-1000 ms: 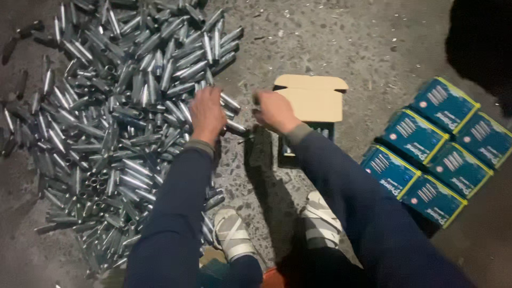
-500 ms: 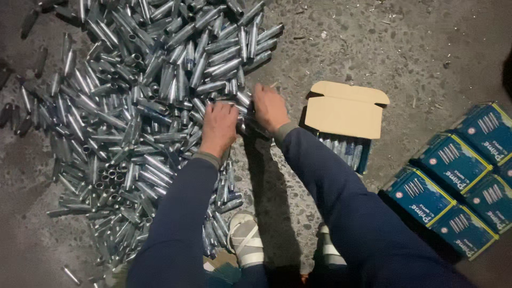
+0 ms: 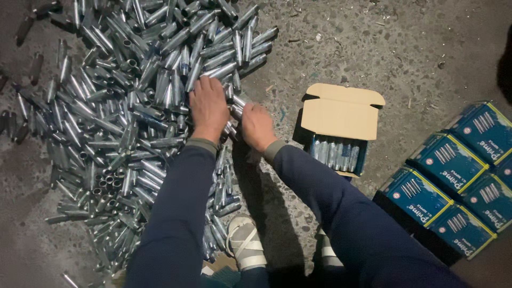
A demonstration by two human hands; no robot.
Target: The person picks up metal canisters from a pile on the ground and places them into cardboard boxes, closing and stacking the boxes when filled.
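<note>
A workshop or packing floor, rough and dim.
The bare speckled concrete floor point(image 3: 373, 48) held a big heap of small silver metal cylinders point(image 3: 122, 122); an open brown cardboard box point(image 3: 340, 128) was part-filled with them; closed blue printed cartons point(image 3: 453, 176) stood stacked beside it.

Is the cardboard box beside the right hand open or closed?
Open: the cardboard box has its flap folded back, and metal tubes show inside.

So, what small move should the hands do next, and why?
Probably close the right hand on the tubes it touches and carry them to the open box. Both hands, left too, rest on the pile's edge, and the box, right beside them, already holds a row of tubes.
</note>
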